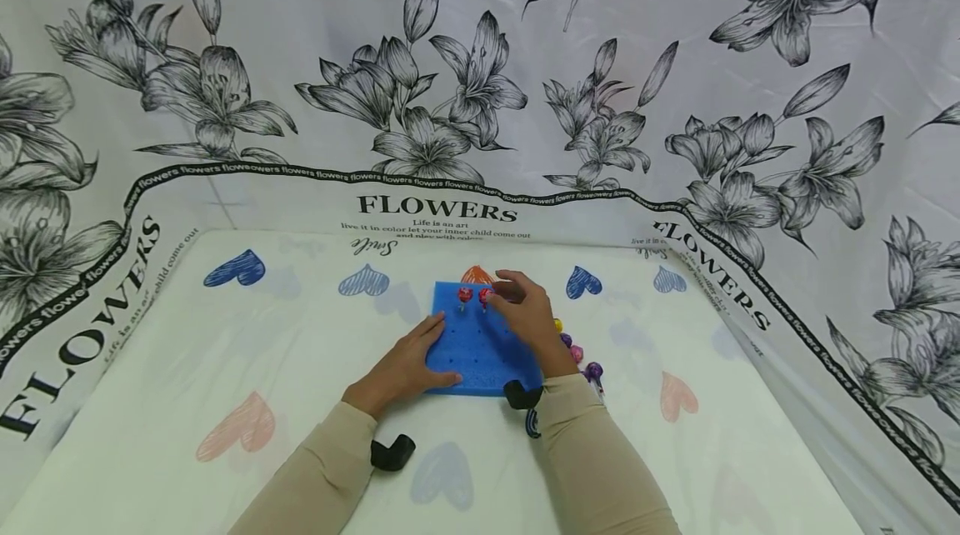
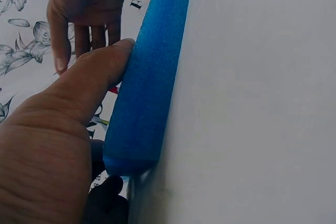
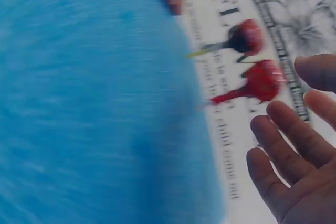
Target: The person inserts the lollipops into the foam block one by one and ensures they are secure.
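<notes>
A blue foam block (image 1: 480, 356) with rows of small holes lies flat on the table. Two red-wrapped lollipops stand by their sticks near its far edge: a left lollipop (image 1: 465, 295) and a right lollipop (image 3: 265, 81). My left hand (image 1: 405, 364) rests at the block's near left corner, its thumb (image 2: 100, 72) extended along the front edge and its other fingers touching the left side. Beside the right lollipop, my right hand (image 1: 528, 318) hovers with fingers spread apart. In the right wrist view nothing shows between those fingers (image 3: 289, 135).
Right of the block, partly behind the right forearm, lie loose lollipops, among them a yellow one (image 1: 558, 324), a pink one (image 1: 576, 353) and a purple one (image 1: 594, 371). A dark striped round item (image 1: 532, 423) sits near the right sleeve. A flower-printed cloth (image 1: 480, 152) hangs behind.
</notes>
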`<state>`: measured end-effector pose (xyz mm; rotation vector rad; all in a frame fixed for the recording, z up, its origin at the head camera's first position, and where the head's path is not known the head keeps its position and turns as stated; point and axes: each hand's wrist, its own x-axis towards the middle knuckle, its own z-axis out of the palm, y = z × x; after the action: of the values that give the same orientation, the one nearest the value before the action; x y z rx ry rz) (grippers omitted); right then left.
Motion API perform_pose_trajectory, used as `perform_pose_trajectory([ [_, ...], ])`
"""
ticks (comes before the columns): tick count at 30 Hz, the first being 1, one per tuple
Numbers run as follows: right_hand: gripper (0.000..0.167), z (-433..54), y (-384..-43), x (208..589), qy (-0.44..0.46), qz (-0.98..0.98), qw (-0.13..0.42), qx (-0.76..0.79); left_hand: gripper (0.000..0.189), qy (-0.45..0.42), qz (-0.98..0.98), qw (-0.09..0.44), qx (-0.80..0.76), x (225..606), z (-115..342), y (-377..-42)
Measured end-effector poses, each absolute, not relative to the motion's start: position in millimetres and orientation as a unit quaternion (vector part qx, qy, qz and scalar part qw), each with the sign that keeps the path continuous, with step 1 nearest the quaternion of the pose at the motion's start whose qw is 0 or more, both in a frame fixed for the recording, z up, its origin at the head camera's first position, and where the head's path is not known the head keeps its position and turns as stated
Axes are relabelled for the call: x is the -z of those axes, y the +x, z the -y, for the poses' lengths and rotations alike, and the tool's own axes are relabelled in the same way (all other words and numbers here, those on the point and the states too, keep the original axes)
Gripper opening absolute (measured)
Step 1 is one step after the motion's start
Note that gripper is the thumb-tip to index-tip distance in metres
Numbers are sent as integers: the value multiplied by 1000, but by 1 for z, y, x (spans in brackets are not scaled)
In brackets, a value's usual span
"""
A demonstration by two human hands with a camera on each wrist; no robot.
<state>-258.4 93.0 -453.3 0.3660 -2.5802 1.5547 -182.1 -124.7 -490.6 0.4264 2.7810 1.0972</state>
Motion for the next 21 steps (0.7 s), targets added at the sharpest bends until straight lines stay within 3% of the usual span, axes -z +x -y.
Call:
perform_pose_trajectory([
  [12,39,-116,-218,329,217,796,133,-549,101,141,-914,66,-374,488,126,-181],
  [21,42,-161,-222,312,235,750,246,-567,102,140,-915,68,-372,491,126,-183],
])
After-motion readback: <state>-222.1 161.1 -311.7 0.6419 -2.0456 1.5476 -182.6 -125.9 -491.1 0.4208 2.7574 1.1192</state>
